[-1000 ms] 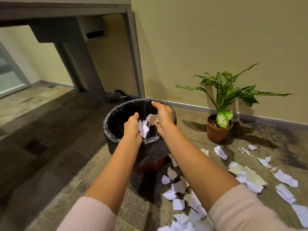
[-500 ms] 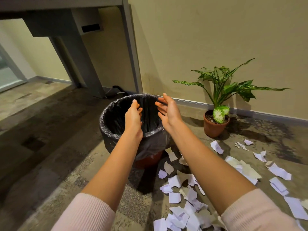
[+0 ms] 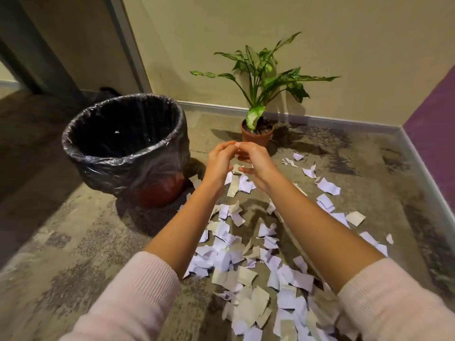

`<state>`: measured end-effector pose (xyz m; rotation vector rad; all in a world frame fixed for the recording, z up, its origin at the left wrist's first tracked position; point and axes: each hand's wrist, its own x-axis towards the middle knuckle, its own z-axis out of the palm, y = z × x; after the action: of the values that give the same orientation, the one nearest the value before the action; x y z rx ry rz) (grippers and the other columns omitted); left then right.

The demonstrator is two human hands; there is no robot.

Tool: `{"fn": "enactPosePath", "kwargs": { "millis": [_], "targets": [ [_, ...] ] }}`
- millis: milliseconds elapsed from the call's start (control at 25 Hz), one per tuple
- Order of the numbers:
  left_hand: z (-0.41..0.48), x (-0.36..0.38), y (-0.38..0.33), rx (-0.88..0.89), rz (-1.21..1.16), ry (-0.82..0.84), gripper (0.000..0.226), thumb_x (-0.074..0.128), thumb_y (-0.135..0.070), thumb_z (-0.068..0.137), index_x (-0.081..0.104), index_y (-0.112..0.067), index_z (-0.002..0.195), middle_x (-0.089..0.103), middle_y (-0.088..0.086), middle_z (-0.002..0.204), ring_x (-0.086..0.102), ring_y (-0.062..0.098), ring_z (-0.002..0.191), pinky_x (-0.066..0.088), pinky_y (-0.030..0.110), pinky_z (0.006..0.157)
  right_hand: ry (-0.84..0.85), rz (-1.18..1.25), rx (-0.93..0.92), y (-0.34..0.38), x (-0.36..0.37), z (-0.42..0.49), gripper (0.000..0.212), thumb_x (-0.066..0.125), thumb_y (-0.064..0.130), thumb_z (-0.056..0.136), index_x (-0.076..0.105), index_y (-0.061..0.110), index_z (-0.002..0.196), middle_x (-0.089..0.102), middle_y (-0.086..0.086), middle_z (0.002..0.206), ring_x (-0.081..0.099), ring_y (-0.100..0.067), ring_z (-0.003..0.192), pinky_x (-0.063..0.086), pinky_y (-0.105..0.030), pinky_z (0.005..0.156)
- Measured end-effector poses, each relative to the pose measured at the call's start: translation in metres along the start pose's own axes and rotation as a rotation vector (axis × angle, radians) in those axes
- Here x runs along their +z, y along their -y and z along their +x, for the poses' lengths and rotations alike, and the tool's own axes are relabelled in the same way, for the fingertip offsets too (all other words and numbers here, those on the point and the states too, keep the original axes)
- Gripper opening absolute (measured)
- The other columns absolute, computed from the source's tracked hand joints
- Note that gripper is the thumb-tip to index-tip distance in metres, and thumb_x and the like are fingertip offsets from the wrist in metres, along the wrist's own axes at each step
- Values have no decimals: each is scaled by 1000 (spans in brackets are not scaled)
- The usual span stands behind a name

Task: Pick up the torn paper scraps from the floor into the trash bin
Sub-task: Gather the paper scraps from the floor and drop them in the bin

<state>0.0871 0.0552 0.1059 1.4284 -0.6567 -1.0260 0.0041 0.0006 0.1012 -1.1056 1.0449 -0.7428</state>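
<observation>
1. At the far left the trash bin (image 3: 81,166) stood on the floor (image 3: 73,254), lined with a black bag. One small white scrap (image 3: 117,131) showed inside it against the dark lining
2. My left hand (image 3: 219,163) hung in the air just right of the bin, above the floor, with its fingers curled toward my other hand
3. My right hand (image 3: 257,161) faced it, and the fingertips of both met at the top. A pale speck sat where they touched, perhaps a bit of paper. I could not tell whether either hand pinched anything
4. Below and between my forearms the torn paper scraps (image 3: 222,260) lay strewn on the floor, white and beige. They were thickest near me and thinner out to the right, and a few lay just beside the foot of the bin
5. Behind my hands a potted plant (image 3: 257,137) stood near the baseboard
6. At the far right a purple wall (image 3: 433,143) met the beige one in the corner
</observation>
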Motion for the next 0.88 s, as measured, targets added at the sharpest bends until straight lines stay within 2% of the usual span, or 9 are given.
{"fn": "enactPosePath", "kwargs": {
  "millis": [80, 200, 320, 360, 440, 480, 680, 800, 880],
  "targets": [
    [-8, 18, 30, -77, 56, 44, 26, 56, -23, 93, 64, -14, 116, 66, -5, 99, 59, 8, 97, 43, 25, 70, -24, -104, 76, -19, -32, -12, 20, 58, 21, 87, 69, 16, 103, 67, -5, 104, 58, -16, 99, 46, -32, 72],
    [-21, 38, 73, -179, 185, 142, 22, 59, -27, 91, 64, -20, 111, 66, -3, 105, 58, 16, 104, 43, 30, 77, -40, -231, 187, -50, -76, -31, 9, 60, 23, 87, 67, 24, 93, 65, -4, 112, 55, -20, 107, 45, -35, 80],
    [-39, 52, 104, -216, 305, 244, 28, 58, -19, 92, 62, -14, 119, 64, 0, 109, 58, 12, 98, 43, 20, 70, -41, -369, 244, -83, -111, -48, 24, 61, 20, 89, 67, 11, 110, 63, -11, 122, 56, -27, 115, 46, -40, 94],
    [-45, 55, 113, -217, 346, 287, 32, 59, -16, 92, 60, -11, 123, 63, 2, 110, 59, 11, 96, 42, 17, 68, -41, -432, 247, -92, -119, -54, 24, 62, 18, 89, 67, 9, 111, 63, -12, 121, 57, -27, 113, 48, -40, 93],
    [-54, 61, 130, -216, 451, 388, 37, 62, -14, 89, 58, -8, 126, 62, 3, 115, 59, 13, 98, 44, 15, 67, -41, -528, 272, -111, -136, -67, 24, 65, 20, 88, 66, 13, 110, 64, -7, 112, 58, -21, 102, 49, -29, 76],
    [-57, 62, 140, -207, 518, 443, 40, 66, -16, 87, 58, -10, 126, 62, 4, 119, 59, 14, 100, 46, 17, 70, -31, -597, 282, -121, -144, -73, 27, 67, 24, 86, 65, 15, 112, 63, -4, 111, 58, -19, 100, 47, -26, 73],
    [-70, 83, 178, 21, 1035, 801, 69, 73, -39, 64, 55, -21, 128, 63, 8, 120, 60, 25, 107, 51, 42, 92, 10, -986, 338, -151, -180, -97, 40, 72, 32, 71, 64, 26, 110, 59, -8, 108, 49, -26, 112, 47, -39, 93],
    [-80, 94, 196, 135, 1286, 966, 98, 70, -65, 57, 37, -30, 143, 44, 9, 138, 42, 31, 126, 40, 52, 104, 55, -1187, 433, -163, -196, -109, 52, 67, 44, 65, 59, 30, 115, 46, -11, 126, 30, -34, 127, 34, -47, 101],
    [-90, 100, 202, 135, 1343, 1022, 114, 67, -78, 52, 23, -36, 148, 31, 6, 149, 28, 31, 136, 27, 56, 111, 72, -1189, 478, -170, -206, -113, 62, 66, 47, 61, 54, 36, 121, 34, -6, 138, 20, -35, 134, 28, -54, 103]
  ]
}}
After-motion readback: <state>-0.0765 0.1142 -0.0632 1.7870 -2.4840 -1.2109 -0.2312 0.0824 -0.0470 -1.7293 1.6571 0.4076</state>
